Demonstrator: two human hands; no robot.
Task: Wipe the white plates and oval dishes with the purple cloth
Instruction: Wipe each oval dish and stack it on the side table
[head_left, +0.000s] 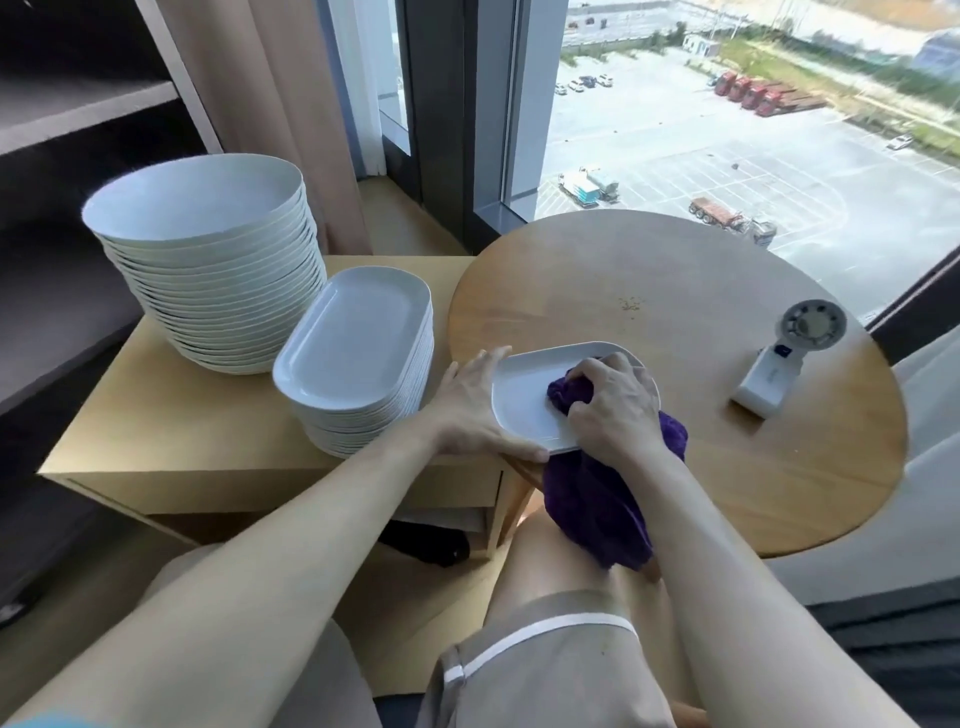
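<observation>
Left hand (475, 410) grips edge of oval dish (524, 400) on round table (675, 322). Right hand (613, 402) curled round purple cloth (597, 493), pressing it into dish.

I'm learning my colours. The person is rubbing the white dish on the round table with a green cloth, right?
Not quite. The cloth is purple, not green. The head view shows the right hand rubbing it on the white dish on the round table, while the left hand holds the dish by its end.
</observation>
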